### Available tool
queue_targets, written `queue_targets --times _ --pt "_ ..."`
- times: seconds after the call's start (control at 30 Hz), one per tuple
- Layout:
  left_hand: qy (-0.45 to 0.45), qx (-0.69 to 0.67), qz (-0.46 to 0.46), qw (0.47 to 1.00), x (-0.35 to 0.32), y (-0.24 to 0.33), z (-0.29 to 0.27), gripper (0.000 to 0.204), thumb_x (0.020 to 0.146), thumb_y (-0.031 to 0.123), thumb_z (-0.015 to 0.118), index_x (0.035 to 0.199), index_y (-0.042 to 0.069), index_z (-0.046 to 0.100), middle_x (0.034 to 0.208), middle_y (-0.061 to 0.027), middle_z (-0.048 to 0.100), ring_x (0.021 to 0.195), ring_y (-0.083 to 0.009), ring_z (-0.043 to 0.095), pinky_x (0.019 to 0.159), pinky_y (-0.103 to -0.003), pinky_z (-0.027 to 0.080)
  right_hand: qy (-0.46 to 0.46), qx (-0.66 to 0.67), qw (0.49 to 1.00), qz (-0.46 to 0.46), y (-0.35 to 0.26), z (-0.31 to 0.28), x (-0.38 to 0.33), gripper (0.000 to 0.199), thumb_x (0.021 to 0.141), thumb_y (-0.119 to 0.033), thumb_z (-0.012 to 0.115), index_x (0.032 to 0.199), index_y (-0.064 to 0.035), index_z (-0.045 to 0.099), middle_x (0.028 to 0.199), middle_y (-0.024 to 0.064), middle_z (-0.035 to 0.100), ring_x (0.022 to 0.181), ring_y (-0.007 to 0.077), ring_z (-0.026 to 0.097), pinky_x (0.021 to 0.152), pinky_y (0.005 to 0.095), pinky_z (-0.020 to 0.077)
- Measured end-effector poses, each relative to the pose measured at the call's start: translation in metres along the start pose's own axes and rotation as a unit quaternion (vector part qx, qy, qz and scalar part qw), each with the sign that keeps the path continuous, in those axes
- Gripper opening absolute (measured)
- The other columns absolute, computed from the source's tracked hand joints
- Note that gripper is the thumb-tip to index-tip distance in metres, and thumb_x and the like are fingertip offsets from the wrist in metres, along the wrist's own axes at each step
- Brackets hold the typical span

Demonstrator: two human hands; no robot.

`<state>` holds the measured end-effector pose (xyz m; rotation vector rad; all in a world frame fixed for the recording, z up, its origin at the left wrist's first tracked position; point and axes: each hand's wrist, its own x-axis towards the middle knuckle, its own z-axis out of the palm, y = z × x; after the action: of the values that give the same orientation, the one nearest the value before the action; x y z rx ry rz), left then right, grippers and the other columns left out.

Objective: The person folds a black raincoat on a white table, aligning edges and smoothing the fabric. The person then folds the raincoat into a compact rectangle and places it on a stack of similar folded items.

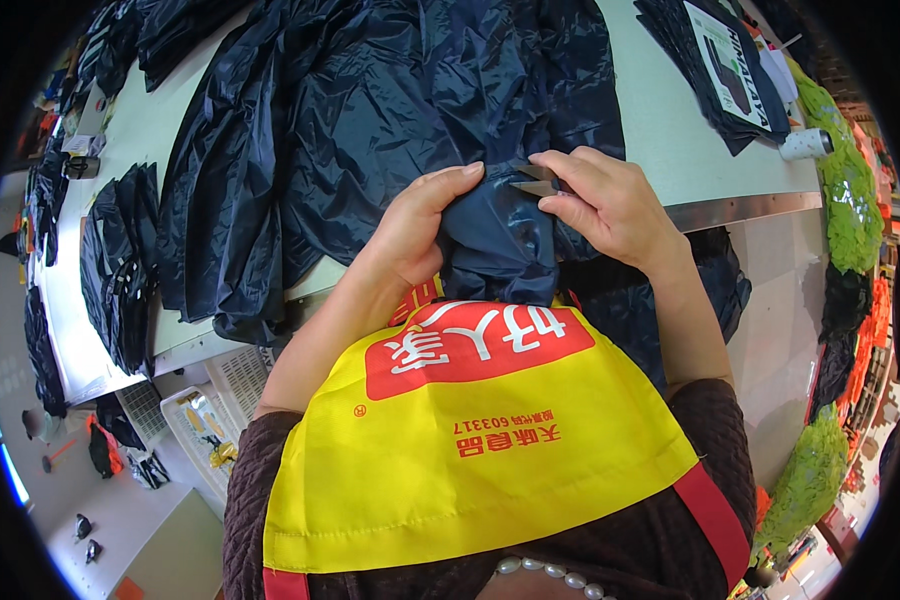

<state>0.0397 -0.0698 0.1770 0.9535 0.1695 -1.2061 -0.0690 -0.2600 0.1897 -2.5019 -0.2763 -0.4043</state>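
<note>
A glossy dark navy garment (370,110) lies rumpled over the pale worktable, one part of it drawn over the near edge toward me. My left hand (422,222) pinches that part, thumb on top of the cloth and fingers hidden underneath. In my right hand (610,205) is a small pair of thread snips (536,187), held between thumb and fingers. Its two metal blades point left, spread apart, just above the cloth and close to my left thumb. Whether the blades touch the fabric or a thread, I cannot tell.
Stacks of dark folded cloth (120,265) lie on the left of the worktable (670,140). At the back right are dark pieces with a white printed sheet (722,70) and a small pale roll (806,144). Lime green cloth (840,170) is heaped at the far right. White plastic crates (192,425) stand lower left.
</note>
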Motion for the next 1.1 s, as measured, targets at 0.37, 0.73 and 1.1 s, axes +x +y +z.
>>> queue_targets --times 0.37,0.73,1.1 --pt "-0.036 0.049 0.018 0.998 0.007 -0.005 -0.007 0.026 0.089 0.023 0.056 0.099 0.001 0.064 0.093 -0.0108 0.068 0.079 -0.0191 0.067 0.076 -0.031 0.054 -0.001 -0.036 0.999 -0.016 0.0 0.001 0.002 0.032 0.085 -0.027 0.064 0.107 -0.0034 0.062 0.081 0.0083 0.062 0.065 0.0212 0.061 0.055 0.0263 0.0476" --pt "-0.045 0.035 0.001 0.998 0.01 -0.004 -0.008 0.027 0.088 0.022 0.056 0.102 -0.001 0.062 0.096 -0.0107 0.067 0.083 -0.0193 0.066 0.08 -0.032 0.053 0.08 0.261 0.954 0.122 0.02 0.023 0.003 0.041 0.077 -0.024 0.074 0.109 -0.0034 0.058 0.097 0.007 0.063 0.084 0.0131 0.058 0.073 0.0212 0.0456" --pt "-0.065 0.553 0.17 0.813 0.013 -0.001 -0.054 0.04 0.065 0.01 0.078 0.099 -0.004 0.06 0.088 -0.0076 0.063 0.08 -0.0104 0.056 0.075 -0.026 0.047 0.269 0.09 0.954 0.103 0.025 0.069 0.026 0.038 0.069 -0.032 0.079 0.074 -0.0024 0.056 0.073 0.0075 0.05 0.064 0.0203 0.05 0.056 0.0291 0.0405"
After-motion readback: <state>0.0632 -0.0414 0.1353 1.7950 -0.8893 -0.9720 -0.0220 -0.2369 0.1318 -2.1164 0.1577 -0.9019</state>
